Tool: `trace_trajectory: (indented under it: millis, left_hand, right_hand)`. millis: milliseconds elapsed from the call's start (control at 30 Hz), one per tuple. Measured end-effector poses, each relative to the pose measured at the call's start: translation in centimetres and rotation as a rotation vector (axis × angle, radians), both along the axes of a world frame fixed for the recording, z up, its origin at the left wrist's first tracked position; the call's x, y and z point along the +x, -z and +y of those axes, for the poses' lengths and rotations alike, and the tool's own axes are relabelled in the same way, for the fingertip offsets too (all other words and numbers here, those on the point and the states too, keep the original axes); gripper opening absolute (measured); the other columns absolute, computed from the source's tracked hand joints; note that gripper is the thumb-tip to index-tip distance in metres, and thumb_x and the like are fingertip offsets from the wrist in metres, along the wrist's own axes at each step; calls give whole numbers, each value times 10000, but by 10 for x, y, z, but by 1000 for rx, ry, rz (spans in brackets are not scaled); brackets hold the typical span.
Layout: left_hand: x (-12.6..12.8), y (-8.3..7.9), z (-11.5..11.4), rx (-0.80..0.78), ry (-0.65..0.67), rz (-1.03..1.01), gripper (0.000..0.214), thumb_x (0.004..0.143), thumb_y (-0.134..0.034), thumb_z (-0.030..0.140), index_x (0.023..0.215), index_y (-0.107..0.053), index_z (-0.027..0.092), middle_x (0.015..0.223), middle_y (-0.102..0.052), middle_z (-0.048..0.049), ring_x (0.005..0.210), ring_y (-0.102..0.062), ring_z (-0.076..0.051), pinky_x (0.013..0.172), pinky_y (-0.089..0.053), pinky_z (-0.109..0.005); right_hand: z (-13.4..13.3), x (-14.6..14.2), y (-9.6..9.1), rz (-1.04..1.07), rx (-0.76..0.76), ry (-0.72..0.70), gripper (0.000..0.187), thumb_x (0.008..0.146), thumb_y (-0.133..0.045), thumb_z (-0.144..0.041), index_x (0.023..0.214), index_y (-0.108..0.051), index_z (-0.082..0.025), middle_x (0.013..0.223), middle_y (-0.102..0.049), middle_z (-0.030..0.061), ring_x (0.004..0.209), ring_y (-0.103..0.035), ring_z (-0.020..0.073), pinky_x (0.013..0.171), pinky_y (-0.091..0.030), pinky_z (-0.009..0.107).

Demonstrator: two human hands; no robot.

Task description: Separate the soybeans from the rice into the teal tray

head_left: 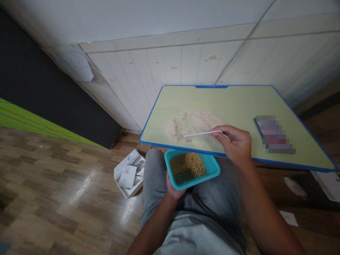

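My left hand (175, 189) supports a turquoise plastic tub (212, 170) from below, under the near edge of the table. In the tub lie many dried beans or peas (190, 164), tan on one side and greenish in the shade. Between the fingers and thumb of my right hand (235, 140) is a thin white strip (202, 134), seen edge on. Its far end touches or hovers just over a spread of pale grains (196, 120), perhaps rice, on the tabletop. A few tan bits (188, 140) lie close to the strip's tip.
The pale green table (244, 102) has a blue rim and stands against a white panelled wall. A phone-like device (275, 136), its screen blurred out, lies on its right side. An open white box (130, 173) with papers sits on the wooden floor at left.
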State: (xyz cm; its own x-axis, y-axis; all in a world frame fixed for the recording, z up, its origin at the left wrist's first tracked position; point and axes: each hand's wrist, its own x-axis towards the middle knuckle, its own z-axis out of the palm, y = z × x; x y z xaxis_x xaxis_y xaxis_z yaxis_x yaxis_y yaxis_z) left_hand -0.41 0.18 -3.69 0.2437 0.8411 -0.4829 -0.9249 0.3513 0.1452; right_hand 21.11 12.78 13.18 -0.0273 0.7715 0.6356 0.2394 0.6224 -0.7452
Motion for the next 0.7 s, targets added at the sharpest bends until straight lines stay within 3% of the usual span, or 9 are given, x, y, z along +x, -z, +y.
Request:
trace_trajectory:
  millis: [333,700]
  left_hand:
    - [5,-5,1,-3,-16,-15,547,1069,-416,443,1148,-933,283,1207,-933,-67,1485,-690,-314,1417,-292,-579]
    - [3,-4,0,-5,1,28,526,1052,-428,424,1038,-938,293,1187,-937,-42,1494,-685,-281,1427,-278,-527]
  right_hand:
    - [-5,10,7,79,2,145,94,883,-864,-195,900,-879,-286,826,-856,-11,726,-795,172,671,-608,268]
    - [-13,12,9,79,-32,168,41,872,-866,-239,874,-877,-279,806,-851,-3,720,-796,187,669,-628,289]
